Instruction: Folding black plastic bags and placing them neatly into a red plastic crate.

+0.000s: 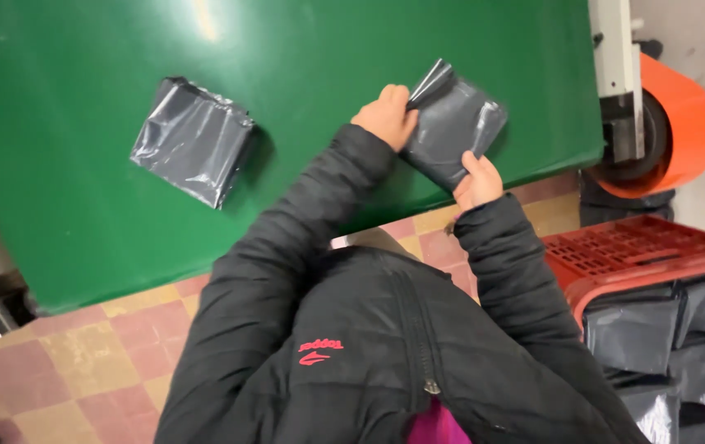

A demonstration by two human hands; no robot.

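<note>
Both hands are on the same folded black bag [453, 123], sitting on the green table [81, 82] in the upper middle-right of the frame, close to the table's lower edge. The left hand [387, 117] grips the bag's left side, fingers curled around the edge, and one corner of the bag sticks up just above that hand. The right hand [477, 179] pinches the lower edge of the bag, thumb on top. So both are grasping it, neither is loose.

Over in the upper left of the frame there's a second bag [194, 140], also folded into a shiny squarish pack, lying flat on the green surface, well apart from the hands and not touched by anything.

Both arms are in black puffy jacket sleeves, and the jacket [369, 329] fills the bottom middle of the picture.

At the right edge there's an orange roll [681, 123] mounted on the end of the table. Below it, lower right, a red crate [632, 251] sits on the floor with a stack of bags [665, 337] in it. The floor [81, 370] is checkered pink and yellow tile.
</note>
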